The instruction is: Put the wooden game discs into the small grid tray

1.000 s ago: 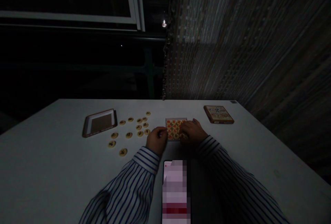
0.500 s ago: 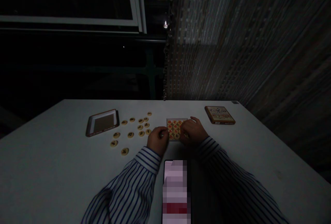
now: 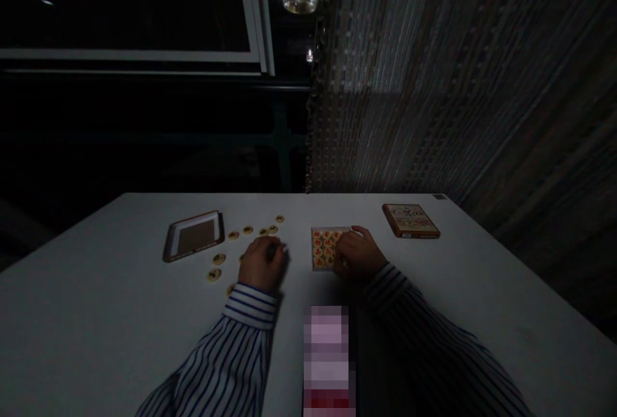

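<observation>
Toward the middle of the far edge of the white table (image 3: pixel 120 314): small open box (image 3: pixel 322 270), with close rows of discs mostly marked in red (image 3: pixel 318 252); over its right side, right hand (image 3: pixel 357 255), fingers bent down, touching the box or very near; cannot tell from this view if pinching a disc there or only steadying the wall; left of the box and apart from it, left hand (image 3: pixel 260 264), curled low over loose discs marked in black (image 3: pixel 218 259) and hiding some of them; cannot tell if gripping a disc inside the bent fingers or holding nothing.

Toward the far left corner, shallow tray (image 3: pixel 195 236); toward the far right corner, flat case (image 3: pixel 412 220) with printed cover; nearer than the box, phone (image 3: pixel 328 359) with blurred screen.

For careful handling, in my judgement: grasp one flat disc by the rim, thumb against forefinger, without pressing it along the table; spread the fingers little, so as not to push the neighbouring discs; keep light weight of the right hand on the box, in order not to tilt it or disturb the rows; in such weak light, look twice before closing the fingers.
</observation>
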`<state>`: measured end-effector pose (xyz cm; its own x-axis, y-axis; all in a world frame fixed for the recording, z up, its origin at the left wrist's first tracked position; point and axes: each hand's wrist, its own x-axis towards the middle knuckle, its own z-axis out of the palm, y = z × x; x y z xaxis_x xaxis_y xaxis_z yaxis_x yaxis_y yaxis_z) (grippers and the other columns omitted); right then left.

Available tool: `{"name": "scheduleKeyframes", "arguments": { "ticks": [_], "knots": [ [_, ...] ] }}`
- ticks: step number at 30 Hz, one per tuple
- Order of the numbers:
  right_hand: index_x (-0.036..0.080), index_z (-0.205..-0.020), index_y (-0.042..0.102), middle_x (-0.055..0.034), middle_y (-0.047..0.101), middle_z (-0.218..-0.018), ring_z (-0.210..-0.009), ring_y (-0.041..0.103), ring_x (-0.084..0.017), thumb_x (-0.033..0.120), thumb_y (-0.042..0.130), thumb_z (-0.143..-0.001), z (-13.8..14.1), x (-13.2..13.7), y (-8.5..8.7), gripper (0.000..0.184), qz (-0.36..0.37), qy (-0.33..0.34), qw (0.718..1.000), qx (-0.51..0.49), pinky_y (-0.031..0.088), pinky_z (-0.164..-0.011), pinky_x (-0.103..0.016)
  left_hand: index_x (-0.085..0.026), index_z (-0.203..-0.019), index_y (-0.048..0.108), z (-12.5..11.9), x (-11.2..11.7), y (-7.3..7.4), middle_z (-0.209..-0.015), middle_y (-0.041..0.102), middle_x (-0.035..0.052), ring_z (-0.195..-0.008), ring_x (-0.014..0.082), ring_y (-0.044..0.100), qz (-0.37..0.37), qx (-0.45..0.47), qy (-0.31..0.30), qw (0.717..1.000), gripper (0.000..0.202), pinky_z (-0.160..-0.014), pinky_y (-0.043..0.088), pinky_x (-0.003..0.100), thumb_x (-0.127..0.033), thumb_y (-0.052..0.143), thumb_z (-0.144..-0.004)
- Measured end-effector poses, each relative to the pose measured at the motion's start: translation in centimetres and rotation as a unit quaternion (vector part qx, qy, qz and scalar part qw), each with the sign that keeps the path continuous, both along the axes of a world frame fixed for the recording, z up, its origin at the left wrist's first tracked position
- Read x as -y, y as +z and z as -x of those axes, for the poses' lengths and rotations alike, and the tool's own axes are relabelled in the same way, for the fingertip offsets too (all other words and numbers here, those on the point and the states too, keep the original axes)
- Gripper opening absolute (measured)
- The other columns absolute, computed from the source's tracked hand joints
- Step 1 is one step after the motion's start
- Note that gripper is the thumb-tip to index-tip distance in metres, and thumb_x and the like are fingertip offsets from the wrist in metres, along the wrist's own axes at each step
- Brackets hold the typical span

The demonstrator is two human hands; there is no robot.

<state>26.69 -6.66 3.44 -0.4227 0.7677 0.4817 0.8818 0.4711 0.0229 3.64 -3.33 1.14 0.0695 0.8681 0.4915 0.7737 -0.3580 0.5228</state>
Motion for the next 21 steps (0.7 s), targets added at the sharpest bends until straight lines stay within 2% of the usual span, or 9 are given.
{"name": "scheduleKeyframes", "arguments": {
  "ticks": [3, 7, 13, 21],
  "knots": [
    [0.017, -0.067, 0.059, -0.0053, 0.060, -0.072, -0.075, 0.051, -0.017, 0.022, 0.045, -0.066, 0.0, -0.1, -0.3, 0.015, -0.007, 0.014, 1.000, 0.005, 0.025, -0.090, -0.038, -0.018, -0.087, 0.062, 0.5, -0.1, -0.3, -0.091, 0.063, 0.0077, -0.089, 0.0223, 0.055, -0.005, -0.061, 0.012, 0.998, 0.023, -0.081, 0.041, 0.033, -0.030, 0.048, -0.073],
    [0.018, -0.068, 0.058, -0.0046, 0.060, -0.073, -0.077, 0.051, -0.017, 0.023, 0.045, -0.068, 0.2, 0.0, -0.4, 0.014, -0.011, 0.020, 1.000, 0.005, 0.025, -0.091, -0.038, -0.019, -0.091, 0.064, 0.3, -0.1, -1.0, -0.099, 0.061, 0.0105, -0.093, 0.0267, 0.053, -0.002, -0.122, 0.056, 0.991, 0.029, -0.081, 0.041, 0.037, -0.033, 0.049, -0.071],
    [0.019, -0.069, 0.059, -0.0037, 0.062, -0.075, -0.080, 0.052, -0.017, 0.023, 0.046, -0.068, 0.1, 0.0, -0.5, 0.014, -0.001, 0.032, 0.999, 0.002, 0.023, -0.092, -0.037, -0.020, -0.083, 0.067, 0.1, -0.1, -1.9, -0.102, 0.060, 0.0106, -0.097, 0.0291, 0.050, 0.005, -0.164, 0.095, 0.982, 0.025, -0.082, 0.039, 0.041, -0.034, 0.053, -0.067],
    [0.018, -0.073, 0.060, -0.0045, 0.062, -0.078, -0.083, 0.051, -0.017, 0.024, 0.047, -0.068, -0.1, -0.1, -0.7, 0.016, 0.004, 0.039, 0.999, 0.003, 0.022, -0.092, -0.038, -0.020, -0.080, 0.067, -0.1, -0.2, -2.3, -0.104, 0.058, 0.0112, -0.098, 0.0292, 0.049, 0.008, -0.186, 0.110, 0.976, 0.025, -0.083, 0.039, 0.042, -0.036, 0.052, -0.070]
  ]
}}
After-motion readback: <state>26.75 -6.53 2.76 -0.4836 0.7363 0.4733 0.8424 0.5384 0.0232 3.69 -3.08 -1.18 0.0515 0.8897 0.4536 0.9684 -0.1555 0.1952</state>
